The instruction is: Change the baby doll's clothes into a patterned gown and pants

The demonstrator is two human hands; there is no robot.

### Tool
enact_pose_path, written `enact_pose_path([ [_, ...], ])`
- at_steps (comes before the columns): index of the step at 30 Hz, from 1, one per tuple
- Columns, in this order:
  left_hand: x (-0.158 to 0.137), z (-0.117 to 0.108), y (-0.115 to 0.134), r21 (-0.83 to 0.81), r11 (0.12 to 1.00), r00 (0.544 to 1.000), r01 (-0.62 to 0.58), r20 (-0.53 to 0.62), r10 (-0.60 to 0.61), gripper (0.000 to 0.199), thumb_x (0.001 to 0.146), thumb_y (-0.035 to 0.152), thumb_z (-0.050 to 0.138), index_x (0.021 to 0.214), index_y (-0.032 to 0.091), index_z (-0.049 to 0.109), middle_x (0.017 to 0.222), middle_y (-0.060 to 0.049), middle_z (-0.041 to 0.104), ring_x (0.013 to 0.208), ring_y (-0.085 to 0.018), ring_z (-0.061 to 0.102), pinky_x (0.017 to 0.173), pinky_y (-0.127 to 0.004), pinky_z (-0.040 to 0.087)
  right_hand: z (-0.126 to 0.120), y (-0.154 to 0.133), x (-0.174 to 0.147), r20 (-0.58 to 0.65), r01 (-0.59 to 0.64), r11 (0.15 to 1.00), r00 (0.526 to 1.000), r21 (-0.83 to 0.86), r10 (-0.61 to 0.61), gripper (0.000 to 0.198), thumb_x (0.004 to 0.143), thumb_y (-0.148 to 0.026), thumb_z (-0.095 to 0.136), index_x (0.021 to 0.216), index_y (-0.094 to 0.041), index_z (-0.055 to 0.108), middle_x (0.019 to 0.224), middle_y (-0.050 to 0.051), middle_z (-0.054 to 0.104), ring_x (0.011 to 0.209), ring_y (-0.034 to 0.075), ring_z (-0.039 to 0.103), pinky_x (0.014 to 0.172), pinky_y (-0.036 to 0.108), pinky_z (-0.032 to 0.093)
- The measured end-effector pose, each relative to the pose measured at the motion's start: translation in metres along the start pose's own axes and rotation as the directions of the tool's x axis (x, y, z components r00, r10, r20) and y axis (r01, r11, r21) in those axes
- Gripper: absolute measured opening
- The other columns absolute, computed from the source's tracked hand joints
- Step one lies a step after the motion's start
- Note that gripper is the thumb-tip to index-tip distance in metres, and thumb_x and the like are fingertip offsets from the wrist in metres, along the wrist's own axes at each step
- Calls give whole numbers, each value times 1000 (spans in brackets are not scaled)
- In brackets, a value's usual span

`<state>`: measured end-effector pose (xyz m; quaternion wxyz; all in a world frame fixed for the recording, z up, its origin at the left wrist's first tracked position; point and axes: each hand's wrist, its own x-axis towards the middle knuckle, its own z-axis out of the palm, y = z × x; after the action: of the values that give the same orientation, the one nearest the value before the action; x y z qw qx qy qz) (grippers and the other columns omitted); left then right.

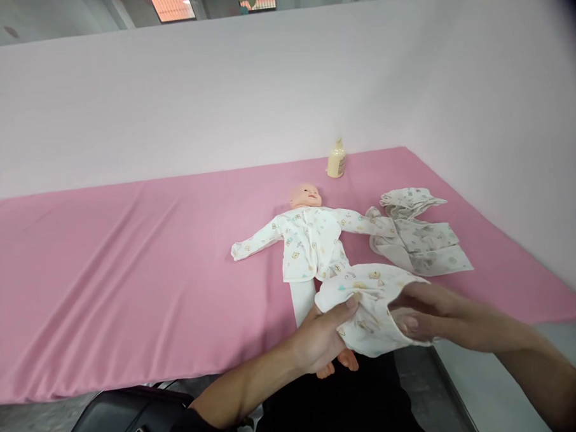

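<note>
Printed baby garment [371,308] is held at roughly 5 o'clock from the dressed doll [302,237], gripped by the left hand [318,341]. The right hand [457,317] is tucked into its opening; grip honestly can't be told. Cloths [425,235] are laid around the doll's 3 o'clock.

– Any words to read out there?
– Far side, right of centre, the bottle [335,161] carries dark print [341,166], and it's too small to read!
– And elsewhere?
– Nothing legible, folks!
</note>
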<state>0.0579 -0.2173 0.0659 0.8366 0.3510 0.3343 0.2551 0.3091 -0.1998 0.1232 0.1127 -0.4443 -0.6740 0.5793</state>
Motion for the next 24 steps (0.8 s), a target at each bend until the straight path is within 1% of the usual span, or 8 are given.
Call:
enact_pose_path([
  [4,9,11,-5,-211,972,992,-103,51,116,77,73,68,73,121,8,65,70,-8,68,50,-13,59,50,-23,47,11,-31,-7,-81,87,995,993,46,-84,44,93,-51,57,125,-22,62,103,6,68,92,21,65,80,33,55],
  [8,7,25,-4,-241,964,955,-110,244,170,59,73,54,81,108,7,71,83,-13,71,66,-15,66,70,-27,53,18,-31,0,-86,64,993,994,-101,-73,38,91,-50,62,115,-21,66,98,6,69,92,21,65,80,31,55],
  [10,-2,25,1,-205,974,955,-93,258,145,52,76,52,79,100,6,72,80,-14,71,72,-19,68,74,-30,54,16,-26,0,-55,64,985,996,-158,-74,36,91,-50,62,114,-23,66,100,5,70,93,22,66,79,31,56],
  [13,-27,10,11,-156,984,991,-89,90,104,44,75,46,81,92,7,71,76,-12,70,69,-19,68,71,-30,55,9,-19,-4,-37,148,972,987,-184,-157,39,93,-49,60,124,-26,64,116,7,69,108,24,66,89,36,57],
  [17,-73,-23,25,-160,968,974,-193,-153,169,33,80,41,77,91,11,69,74,-8,69,70,-19,69,74,-32,57,10,-8,12,-212,207,913,932,-353,-293,36,100,-45,48,129,-28,63,125,9,68,118,26,63,98,43,55],
  [19,-96,-36,29,-174,948,939,-265,-270,214,26,79,35,78,87,13,68,69,-5,67,73,-20,70,77,-32,58,21,5,34,-232,210,811,893,-545,-387,38,102,-38,44,136,-27,57,135,10,63,127,27,58,105,46,51],
  [22,-127,-45,33,-211,907,890,-364,-365,273,16,82,32,73,84,17,68,67,-3,66,71,-21,69,76,-34,58,48,26,71,64,407,527,832,-746,-552,47,102,-19,38,148,-18,46,148,14,52,141,26,44,116,49,40],
  [24,-146,-47,34,-221,887,877,-405,-369,308,14,90,29,58,90,22,70,71,-1,69,70,-20,68,71,-35,57,66,34,88,213,486,380,792,-787,-572,54,98,-23,49,151,-14,41,159,16,39,151,30,27,121,51,33],
])
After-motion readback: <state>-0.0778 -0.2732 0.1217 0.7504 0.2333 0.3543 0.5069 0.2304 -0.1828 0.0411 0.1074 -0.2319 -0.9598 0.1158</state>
